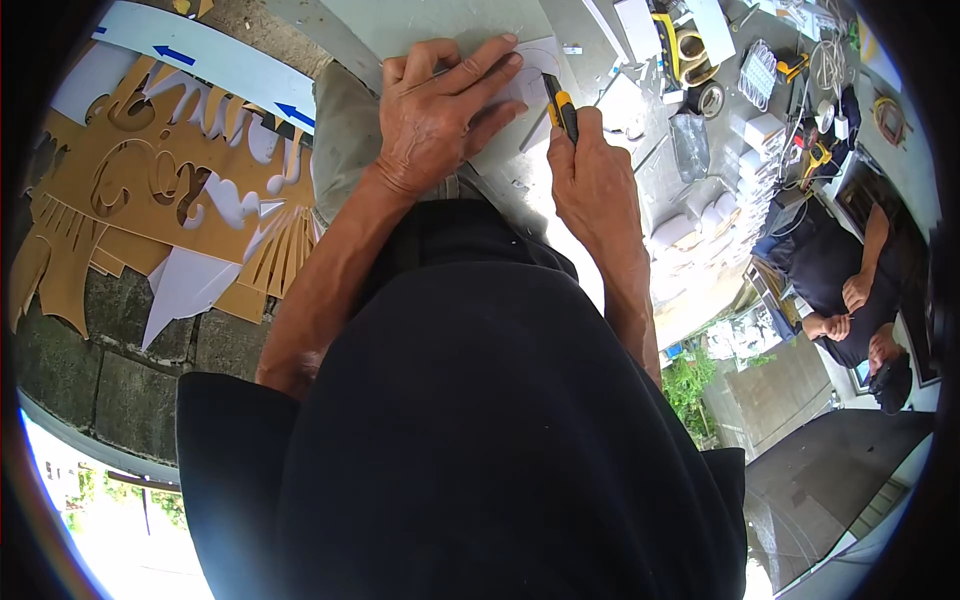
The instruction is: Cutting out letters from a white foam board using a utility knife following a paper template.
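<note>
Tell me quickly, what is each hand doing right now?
Left hand: open, palm down, fingers spread on the white piece.
Right hand: closed, holding a yellow-and-black cutter knife.

Both bare arms in my feed, reaching up and away from the torso. Left forearm slants up to the right; wrist fairly straight. I have the left hand back up, fingers forward, two stretched long, the others bent at the knuckles, thumb splayed off to the side. Right forearm steeper, leaning slightly left. My right hand is curled in a grip, thumb forward. Hands near each other, apart.
</note>
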The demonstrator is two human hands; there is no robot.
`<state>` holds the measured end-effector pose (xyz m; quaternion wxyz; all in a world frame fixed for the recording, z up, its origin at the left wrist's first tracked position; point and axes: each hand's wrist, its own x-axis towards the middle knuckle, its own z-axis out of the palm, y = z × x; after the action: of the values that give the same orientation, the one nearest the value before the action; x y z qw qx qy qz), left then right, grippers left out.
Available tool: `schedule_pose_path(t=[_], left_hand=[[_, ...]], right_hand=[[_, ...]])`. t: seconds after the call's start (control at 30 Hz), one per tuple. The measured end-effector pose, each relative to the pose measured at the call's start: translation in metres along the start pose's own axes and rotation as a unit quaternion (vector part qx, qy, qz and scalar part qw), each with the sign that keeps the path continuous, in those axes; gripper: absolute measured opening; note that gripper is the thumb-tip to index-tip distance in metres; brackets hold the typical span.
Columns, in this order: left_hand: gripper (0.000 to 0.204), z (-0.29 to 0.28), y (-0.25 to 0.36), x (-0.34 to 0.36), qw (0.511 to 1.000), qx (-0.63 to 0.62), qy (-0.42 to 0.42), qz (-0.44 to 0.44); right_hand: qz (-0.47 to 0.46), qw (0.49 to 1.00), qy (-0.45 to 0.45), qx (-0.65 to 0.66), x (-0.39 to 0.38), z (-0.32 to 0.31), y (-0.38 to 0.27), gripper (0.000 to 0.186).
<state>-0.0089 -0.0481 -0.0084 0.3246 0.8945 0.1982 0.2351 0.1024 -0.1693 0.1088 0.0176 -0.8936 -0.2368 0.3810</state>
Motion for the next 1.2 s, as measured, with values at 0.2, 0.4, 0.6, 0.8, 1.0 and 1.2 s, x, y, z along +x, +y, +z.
schedule_pose_path(t=[0.2, 0.4, 0.6, 0.8, 1.0, 1.2], left_hand=[[0.044, 0.0021, 0.0000, -0.0009, 1.000, 0.007, 0.000, 0.002], [0.044, -0.0001, -0.0009, -0.0010, 1.000, 0.011, -0.003, 0.005], [0.045, 0.0000, -0.0025, -0.0022, 1.000, 0.015, -0.011, 0.013], [0.045, 0.0005, -0.0022, -0.0026, 1.000, 0.018, -0.008, 0.012], [0.045, 0.0004, -0.0022, -0.0023, 1.000, 0.021, -0.003, 0.010], [0.044, 0.0019, -0.0025, -0.0019, 1.000, 0.019, -0.004, 0.009]], right_hand=[[-0.020, 0.999, 0.016, -0.022, 0.0003, 0.0030, 0.0036, 0.024], [-0.017, 0.999, 0.009, -0.045, 0.0012, 0.0018, 0.0006, 0.024], [-0.005, 1.000, 0.003, -0.028, 0.0003, 0.0026, 0.0014, 0.023], [-0.017, 0.999, 0.013, -0.038, 0.0014, 0.0053, 0.0035, 0.024], [-0.013, 0.999, 0.011, -0.045, -0.0006, 0.0046, 0.0000, 0.023], [-0.014, 1.000, 0.006, -0.020, 0.0022, 0.0078, 0.0001, 0.025]])
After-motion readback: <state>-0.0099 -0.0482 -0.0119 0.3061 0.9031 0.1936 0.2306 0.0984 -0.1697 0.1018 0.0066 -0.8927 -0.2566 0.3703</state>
